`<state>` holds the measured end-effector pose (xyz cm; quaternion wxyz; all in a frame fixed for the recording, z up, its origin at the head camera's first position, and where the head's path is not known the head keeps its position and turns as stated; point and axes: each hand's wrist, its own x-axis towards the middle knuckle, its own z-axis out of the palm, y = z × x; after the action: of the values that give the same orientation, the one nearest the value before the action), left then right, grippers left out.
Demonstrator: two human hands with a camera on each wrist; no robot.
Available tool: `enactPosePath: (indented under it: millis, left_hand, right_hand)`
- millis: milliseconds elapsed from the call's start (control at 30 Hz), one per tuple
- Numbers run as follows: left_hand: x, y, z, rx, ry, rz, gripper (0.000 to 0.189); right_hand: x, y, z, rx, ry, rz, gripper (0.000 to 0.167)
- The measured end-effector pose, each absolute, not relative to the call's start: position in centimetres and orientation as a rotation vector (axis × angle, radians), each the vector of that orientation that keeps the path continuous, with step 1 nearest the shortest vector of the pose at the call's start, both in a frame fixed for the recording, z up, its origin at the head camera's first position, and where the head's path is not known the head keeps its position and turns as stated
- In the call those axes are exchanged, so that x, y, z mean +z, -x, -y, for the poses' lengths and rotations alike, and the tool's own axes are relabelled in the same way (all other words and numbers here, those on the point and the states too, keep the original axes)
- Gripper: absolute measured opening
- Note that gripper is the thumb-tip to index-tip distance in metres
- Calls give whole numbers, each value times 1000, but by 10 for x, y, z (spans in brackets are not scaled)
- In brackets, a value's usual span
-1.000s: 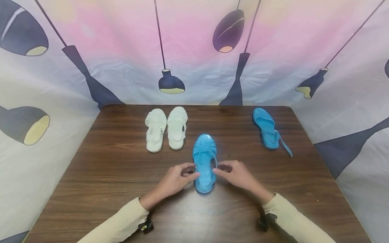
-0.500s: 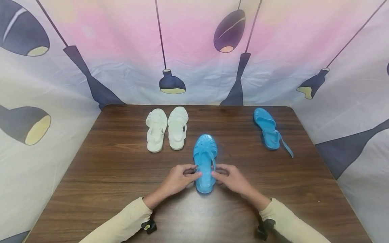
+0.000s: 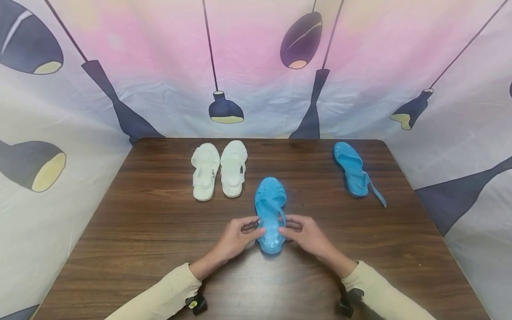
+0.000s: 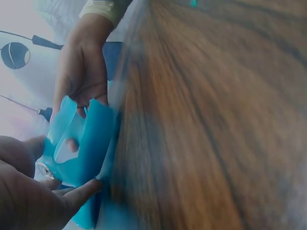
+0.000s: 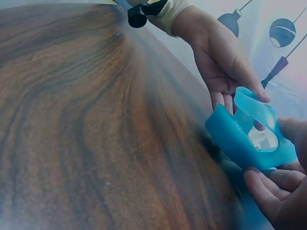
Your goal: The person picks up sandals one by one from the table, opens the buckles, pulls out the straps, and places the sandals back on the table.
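Observation:
A glossy blue jelly sandal (image 3: 270,191) is held in the middle of the table, toe pointing away. My left hand (image 3: 235,237) grips its left side by the metal buckle (image 4: 45,170), thumb over the inner edge. On the opposite side my right hand (image 3: 307,235) grips the sandal's edge, its thumb at the insole. A loose ankle strap (image 3: 280,210) lies across the opening toward the right fingers. In the right wrist view, the sandal's heel (image 5: 230,136) is just over the wood, with the fingers of both hands around the sides.
Side by side at the back left stand two white sandals, a left one (image 3: 204,172) and a right one (image 3: 233,171). Another blue sandal (image 3: 353,166), strap undone, lies at the back right. The brown wooden table (image 3: 140,222) meets a printed cloth backdrop (image 3: 256,66).
My right hand has shifted slightly left, closer around the sandal's side, and the loose strap has moved with it. The sandal's heel has tipped a little. The other sandals stay put.

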<state>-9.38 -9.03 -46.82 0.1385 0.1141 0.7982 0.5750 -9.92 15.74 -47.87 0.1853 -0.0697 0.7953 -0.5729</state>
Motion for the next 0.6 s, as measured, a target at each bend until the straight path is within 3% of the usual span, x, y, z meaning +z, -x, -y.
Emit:
enactPosePath:
  millis: [600]
  left_hand:
    - [-465, 105, 64, 1959, -233, -2104, 50]
  right_hand:
    - [-466, 105, -171, -1658, 137, -2365, 53]
